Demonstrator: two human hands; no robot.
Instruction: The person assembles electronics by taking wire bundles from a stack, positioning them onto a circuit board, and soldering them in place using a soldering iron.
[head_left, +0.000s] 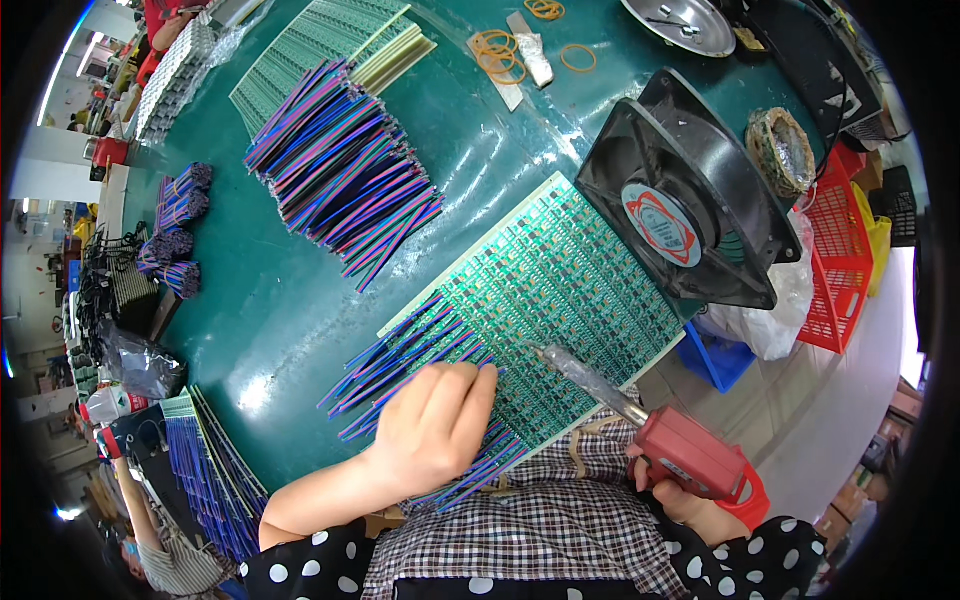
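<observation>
A green circuit board panel (560, 260), full of rows of small parts, lies slanted in front of me. Blue, purple and pink wires (390, 345) stick out from its left edge in a fan. My left hand (440, 415) is closed in a pinch over the panel's lower left part, among these wires; what its fingertips hold is hidden. My right hand (690, 510) grips a red soldering gun (690, 455) at the lower right. The gun's metal tip points left over the panel, a short way from my left fingertips. Whether it touches the board is unclear.
A black fan (690, 190) stands against the panel's right side. A large wire bundle (345, 175) and stacked boards (310, 50) lie beyond. Wired boards (205, 470) sit at left. Rubber bands (497, 55), a metal dish (685, 22) and a red basket (838, 260) are around.
</observation>
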